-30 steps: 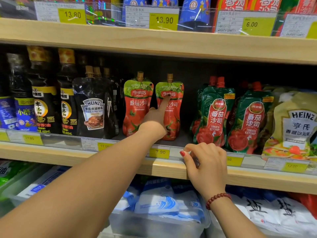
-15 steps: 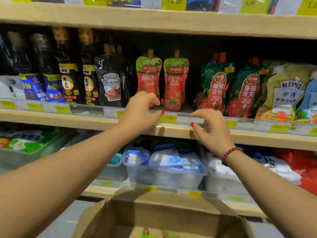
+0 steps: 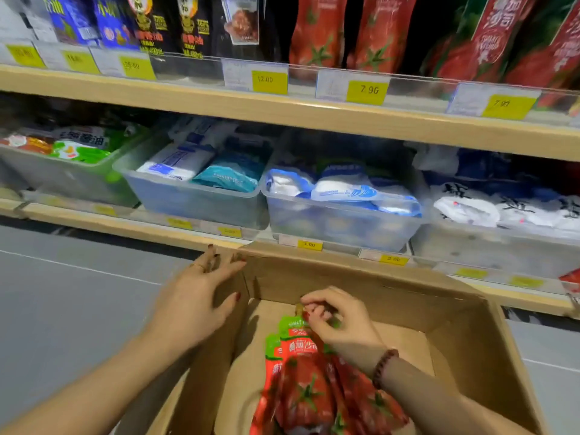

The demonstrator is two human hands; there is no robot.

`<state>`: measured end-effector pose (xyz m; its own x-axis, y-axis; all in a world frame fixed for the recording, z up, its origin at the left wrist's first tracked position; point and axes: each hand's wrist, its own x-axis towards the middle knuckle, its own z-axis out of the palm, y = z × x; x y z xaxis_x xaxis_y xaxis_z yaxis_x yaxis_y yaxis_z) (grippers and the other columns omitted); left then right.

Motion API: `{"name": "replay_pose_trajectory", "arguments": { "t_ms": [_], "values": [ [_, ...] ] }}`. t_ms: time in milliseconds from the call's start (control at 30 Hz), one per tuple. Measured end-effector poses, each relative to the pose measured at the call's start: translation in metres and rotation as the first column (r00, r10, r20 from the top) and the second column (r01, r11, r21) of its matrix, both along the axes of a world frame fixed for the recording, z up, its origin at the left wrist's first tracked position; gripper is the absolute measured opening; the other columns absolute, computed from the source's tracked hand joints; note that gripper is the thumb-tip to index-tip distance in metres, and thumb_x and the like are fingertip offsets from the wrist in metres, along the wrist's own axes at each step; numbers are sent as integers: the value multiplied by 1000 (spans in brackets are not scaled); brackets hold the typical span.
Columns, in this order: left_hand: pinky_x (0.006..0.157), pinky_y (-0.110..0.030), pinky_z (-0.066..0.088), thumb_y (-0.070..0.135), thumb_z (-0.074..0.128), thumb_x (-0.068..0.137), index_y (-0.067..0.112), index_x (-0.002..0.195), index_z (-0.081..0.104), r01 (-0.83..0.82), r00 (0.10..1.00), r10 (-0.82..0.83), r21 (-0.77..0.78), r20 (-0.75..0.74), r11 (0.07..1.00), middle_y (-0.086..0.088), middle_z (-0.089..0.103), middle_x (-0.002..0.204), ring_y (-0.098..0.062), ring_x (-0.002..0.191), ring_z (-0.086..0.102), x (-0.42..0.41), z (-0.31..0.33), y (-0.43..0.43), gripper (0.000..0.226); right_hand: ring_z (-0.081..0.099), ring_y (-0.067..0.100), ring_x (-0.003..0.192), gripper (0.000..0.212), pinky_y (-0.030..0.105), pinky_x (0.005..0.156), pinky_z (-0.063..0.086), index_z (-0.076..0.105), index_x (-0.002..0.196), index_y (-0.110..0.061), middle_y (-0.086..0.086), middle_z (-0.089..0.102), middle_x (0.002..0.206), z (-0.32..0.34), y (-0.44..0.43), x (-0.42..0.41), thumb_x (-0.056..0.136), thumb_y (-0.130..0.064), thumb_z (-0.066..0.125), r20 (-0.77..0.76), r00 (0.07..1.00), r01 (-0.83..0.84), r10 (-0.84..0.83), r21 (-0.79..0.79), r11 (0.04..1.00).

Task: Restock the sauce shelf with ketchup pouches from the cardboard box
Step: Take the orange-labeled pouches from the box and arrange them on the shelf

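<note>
While spread left hand [image 3: 195,304] is laid on cardboard box [image 3: 361,279], glossy ketchup pouch [image 3: 298,345] is pinched by right hand [image 3: 343,323]; 7.90 tag [image 3: 367,91] above.

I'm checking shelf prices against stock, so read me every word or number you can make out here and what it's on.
"12.00": middle price tag.
"7.90": price tag to its right.
"番茄沙司": ketchup pouch in the cardboard box.
All other tags and product labels: too blurred or too small to read.
</note>
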<state>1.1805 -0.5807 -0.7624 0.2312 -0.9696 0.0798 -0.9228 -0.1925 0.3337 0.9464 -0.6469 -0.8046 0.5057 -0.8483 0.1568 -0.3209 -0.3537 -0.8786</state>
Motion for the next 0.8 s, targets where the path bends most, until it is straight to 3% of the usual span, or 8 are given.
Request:
{"name": "replay_pose_trajectory", "arguments": {
  "t_ms": [67, 133, 233, 333, 533, 800],
  "values": [
    [97, -36, 44, 30, 65, 83, 49, 132, 42, -35, 998, 36, 15, -56, 999, -6, 35, 150, -23, 128, 46, 1, -16, 8, 57, 57, 12, 75, 26, 27, 72, 48, 70, 91, -25, -2, 62, 87, -28, 10, -2, 75, -4, 67, -97, 995, -8, 18, 98, 995],
    [94, -35, 45, 24, 62, 85, 51, 132, 40, -88, 987, 87, 3, -137, 996, -1, 39, 147, -22, 124, 49, 3, -29, 13, 58, 55, 14, 97, 29, 38, 95, 42, 68, 101, -24, -3, 59, 99, -53, 15, -4, 73, -14, 73, -244, 970, 2, 21, 91, 996],
    [94, -33, 44, 18, 62, 85, 50, 129, 44, -113, 963, 98, -47, -252, 992, 3, 48, 140, -19, 122, 50, 5, -40, 14, 57, 35, 19, 128, 62, 36, 111, 27, 55, 122, -37, 0, 40, 127, -72, 21, -5, 64, -42, 79, -482, 876, 87, 26, 211, 974],
    [88, -24, 40, 13, 63, 85, 47, 125, 50, -105, 937, 75, -70, -340, 992, 13, 54, 128, -3, 110, 47, 7, -44, 11, 54, 32, 22, 128, 81, 32, 109, 29, 41, 132, -42, 2, 30, 131, -81, 20, -5, 61, -55, 77, -545, 834, 137, 86, 356, 924],
    [85, -22, 38, 14, 62, 85, 51, 119, 52, -130, 914, 88, -81, -396, 988, 27, 48, 113, 2, 103, 42, 8, -46, 12, 52, 44, 22, 117, 90, 27, 97, 36, 42, 135, -37, 2, 45, 124, -81, 13, 2, 56, -50, 80, -622, 777, 101, 101, 282, 954],
    [86, -23, 40, 16, 61, 86, 53, 118, 52, -132, 902, 75, -107, -425, 986, 28, 48, 112, 2, 102, 42, 9, -47, 12, 50, 50, 19, 109, 86, 32, 91, 50, 43, 128, -43, -3, 36, 118, -86, 17, 1, 54, -28, 85, -471, 879, 114, 70, 350, 930]
  ]
}}
